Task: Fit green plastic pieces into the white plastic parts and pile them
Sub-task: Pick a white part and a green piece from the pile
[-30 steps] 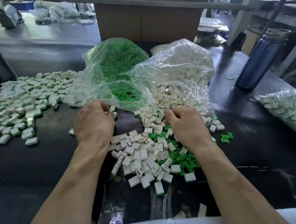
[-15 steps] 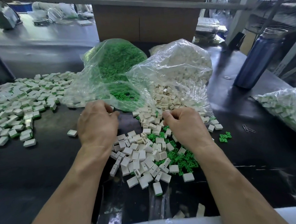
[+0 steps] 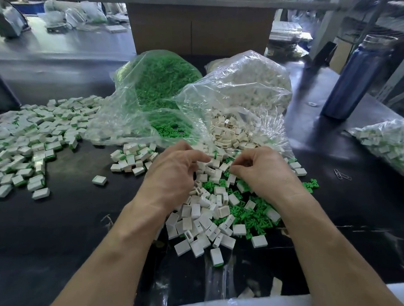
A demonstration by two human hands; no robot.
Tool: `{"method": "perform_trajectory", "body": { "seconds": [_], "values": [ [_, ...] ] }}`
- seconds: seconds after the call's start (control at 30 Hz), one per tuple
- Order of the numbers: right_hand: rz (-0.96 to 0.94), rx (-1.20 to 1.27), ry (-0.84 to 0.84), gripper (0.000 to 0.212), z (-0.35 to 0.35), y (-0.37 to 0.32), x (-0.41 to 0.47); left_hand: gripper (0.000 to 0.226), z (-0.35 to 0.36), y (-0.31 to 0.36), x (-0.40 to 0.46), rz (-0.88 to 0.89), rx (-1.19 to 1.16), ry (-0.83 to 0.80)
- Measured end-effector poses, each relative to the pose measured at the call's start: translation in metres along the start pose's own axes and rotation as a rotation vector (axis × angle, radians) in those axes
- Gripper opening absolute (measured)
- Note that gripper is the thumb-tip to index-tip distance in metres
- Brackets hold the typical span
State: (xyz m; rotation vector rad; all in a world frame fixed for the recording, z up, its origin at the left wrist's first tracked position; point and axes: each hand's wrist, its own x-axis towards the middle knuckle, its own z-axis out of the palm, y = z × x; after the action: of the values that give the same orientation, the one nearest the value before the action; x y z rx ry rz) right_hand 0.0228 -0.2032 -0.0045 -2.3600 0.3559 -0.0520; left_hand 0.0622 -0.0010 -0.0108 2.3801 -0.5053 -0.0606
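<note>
Loose white parts (image 3: 201,219) and green pieces (image 3: 253,216) lie mixed in a heap at the table's middle. My left hand (image 3: 174,170) reaches over the heap's far left side, its fingers stretched out and its fingertips touching a white part (image 3: 214,162). Just to the right, my right hand (image 3: 260,170) hovers over the heap with fingers curled and tips pinched together; what they pinch is hidden. Fitted white-and-green parts form a wide pile (image 3: 31,133) at the left and a small cluster (image 3: 132,156) near my left hand.
An open clear bag of green pieces (image 3: 160,84) and one of white parts (image 3: 244,92) lie behind the heap. Another bag of parts (image 3: 392,143) sits at the right edge. A blue bottle (image 3: 354,79) stands at the back right, a cardboard box (image 3: 199,29) behind the bags.
My left hand has moved right, from beside the green bag to the heap, and its fingers have stretched out. The right hand stayed at the heap. The small cluster of fitted parts is now uncovered.
</note>
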Motion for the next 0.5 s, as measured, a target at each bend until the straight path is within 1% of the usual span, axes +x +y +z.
{"method": "perform_trajectory", "body": {
  "seconds": [0.07,0.23,0.3,0.43,0.5],
  "values": [
    [0.01,-0.021,0.023,0.008,0.003,-0.002,0.0,0.034,0.0,-0.002,0.002,0.01,0.032,0.011],
    [0.03,-0.136,0.044,0.019,0.011,-0.009,0.0,0.022,-0.003,-0.008,0.006,0.033,0.109,0.024],
    [0.033,-0.211,0.047,0.02,0.013,-0.012,0.001,0.021,-0.004,-0.011,0.007,0.033,0.111,0.015],
    [0.023,-0.333,0.04,0.015,0.014,-0.016,0.003,0.029,-0.005,-0.017,0.009,0.014,0.101,0.006],
    [0.015,-0.356,0.042,0.014,0.014,-0.017,0.002,0.023,-0.005,-0.018,0.009,0.002,0.091,0.005]
  ]
}}
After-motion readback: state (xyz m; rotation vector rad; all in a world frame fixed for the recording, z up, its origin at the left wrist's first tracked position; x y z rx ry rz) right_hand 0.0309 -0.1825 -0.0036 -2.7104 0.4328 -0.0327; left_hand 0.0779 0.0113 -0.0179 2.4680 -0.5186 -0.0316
